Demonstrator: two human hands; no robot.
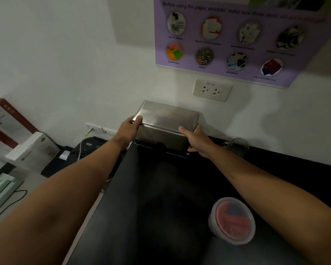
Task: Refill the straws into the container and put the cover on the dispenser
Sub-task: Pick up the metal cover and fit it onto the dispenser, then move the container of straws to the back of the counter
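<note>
Cover (pixel 166 116) on top of dispenser (pixel 161 139) at back of counter (pixel 161 188), against wall; looks seated or nearly so. Straws inside not visible; refill state unclear. Left hand (pixel 127 131) curled round cover's left end, right hand (pixel 197 139) round its right end; both gripping.

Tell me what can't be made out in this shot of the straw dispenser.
Head view only:
- Inside of the dispenser: hidden by the steel cover, so the straw level is unknown.
- Fingertips of the left hand and right hand: partly behind the cover.
- Poster captions: blurred, top cut off.
- Glass jar: too dim.
</note>
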